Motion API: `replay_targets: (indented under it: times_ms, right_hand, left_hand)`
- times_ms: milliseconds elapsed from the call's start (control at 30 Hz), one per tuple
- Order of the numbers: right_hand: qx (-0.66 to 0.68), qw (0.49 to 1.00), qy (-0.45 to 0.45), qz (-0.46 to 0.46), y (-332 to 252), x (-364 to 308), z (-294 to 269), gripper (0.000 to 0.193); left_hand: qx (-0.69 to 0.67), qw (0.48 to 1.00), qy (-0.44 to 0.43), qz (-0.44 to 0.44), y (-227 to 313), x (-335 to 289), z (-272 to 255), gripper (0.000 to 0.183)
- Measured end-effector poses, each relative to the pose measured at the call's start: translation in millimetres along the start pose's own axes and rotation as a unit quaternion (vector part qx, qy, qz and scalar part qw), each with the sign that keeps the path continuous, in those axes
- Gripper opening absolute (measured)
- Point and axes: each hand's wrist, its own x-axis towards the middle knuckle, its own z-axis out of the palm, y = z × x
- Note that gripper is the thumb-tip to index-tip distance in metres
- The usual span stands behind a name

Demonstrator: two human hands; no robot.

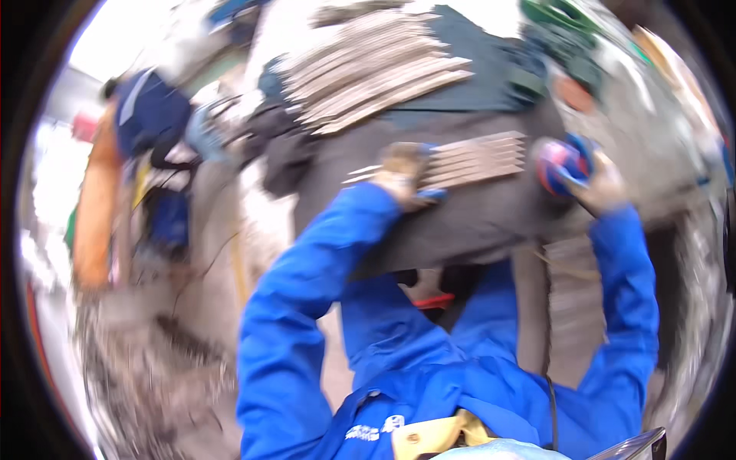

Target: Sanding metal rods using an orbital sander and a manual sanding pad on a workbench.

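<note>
My left hand (404, 170), in a pale glove with blue fingertips, lies across a small bundle of thin, light wooden strips (483, 159). Its fingers reach over the far edge and its thumb is at the near edge, closed round them. The strips rest side by side on a grey cloth-covered surface (460, 226). To the right of their ends, my right hand (602, 184), also gloved, is closed round a rounded blue and red object (558, 165). Motion blur hides what kind of object it is.
Beyond my left hand, a larger row of similar strips (376, 69) lies on dark green cloth (483, 61). Dark crumpled cloth (287, 146) sits at the left. Green material (563, 31) is at the far right. Another person in dark blue clothing (153, 111) is at the far left.
</note>
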Motion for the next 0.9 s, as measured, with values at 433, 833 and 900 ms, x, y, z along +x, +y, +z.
replay_targets:
  times_ms: [433, 833, 900]
  right_hand:
    - [0.086, 0.992, 0.016, -0.087, 64.6, 0.0, 18.6, 0.059]
    - [0.295, 0.950, -0.069, 0.071, 40.4, 2.6, 12.2, 0.056]
    - [0.262, 0.959, -0.059, 0.089, -4.8, 12.5, 6.5, 0.052]
  left_hand:
    - [-0.022, 0.947, 0.189, -0.259, -28.4, -97.2, -5.1, 0.073]
    - [-0.160, 0.893, 0.255, -0.335, -11.2, -28.6, 37.9, 0.067]
    - [-0.464, 0.756, 0.317, -0.336, -13.2, -39.5, 15.9, 0.059]
